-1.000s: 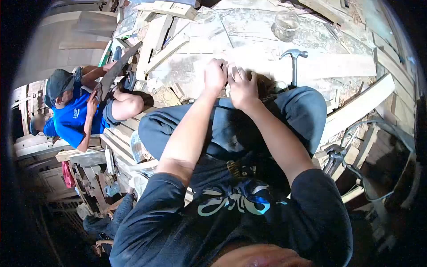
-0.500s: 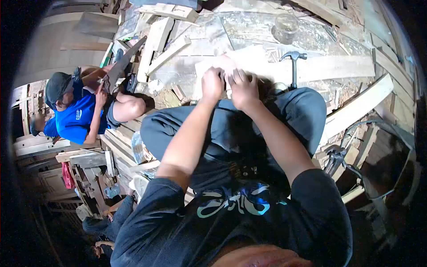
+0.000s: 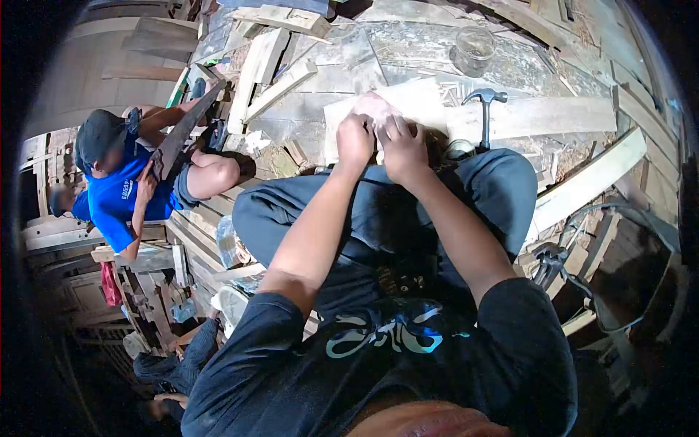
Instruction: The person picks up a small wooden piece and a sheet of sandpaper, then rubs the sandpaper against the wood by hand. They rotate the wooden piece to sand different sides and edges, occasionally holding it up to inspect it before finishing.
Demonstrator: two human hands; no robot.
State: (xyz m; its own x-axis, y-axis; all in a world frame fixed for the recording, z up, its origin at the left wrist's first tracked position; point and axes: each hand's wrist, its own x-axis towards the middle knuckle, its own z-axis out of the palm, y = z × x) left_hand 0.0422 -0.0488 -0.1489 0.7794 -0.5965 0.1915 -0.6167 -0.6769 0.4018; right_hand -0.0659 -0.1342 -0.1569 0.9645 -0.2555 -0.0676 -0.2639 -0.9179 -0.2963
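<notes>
My left hand (image 3: 355, 140) and my right hand (image 3: 403, 150) are close together in front of my crossed legs. Both have curled fingers, thumbs facing each other; whatever they pinch is hidden. Just beyond the fingertips lies a pinkish, thin-looking piece (image 3: 374, 106), whose kind I cannot make out. Under it is a pale flat board (image 3: 419, 97). A claw hammer (image 3: 486, 120) rests to the right of my right hand, its head on a long pale plank (image 3: 550, 115) and its handle toward my knee.
A clear round container (image 3: 474, 49) stands beyond the hammer. At left, a person in a blue shirt (image 3: 127, 191) sits with a handsaw (image 3: 188, 130). Timber offcuts (image 3: 280, 91) lie ahead. On my right are a slanting plank (image 3: 590, 180), a metal tool (image 3: 550, 264) and a cable (image 3: 619, 326).
My hands stay close together with only slight finger movement, and more of the pinkish piece shows. The person at left has shifted the saw and lowered an elbow. The view has moved slightly.
</notes>
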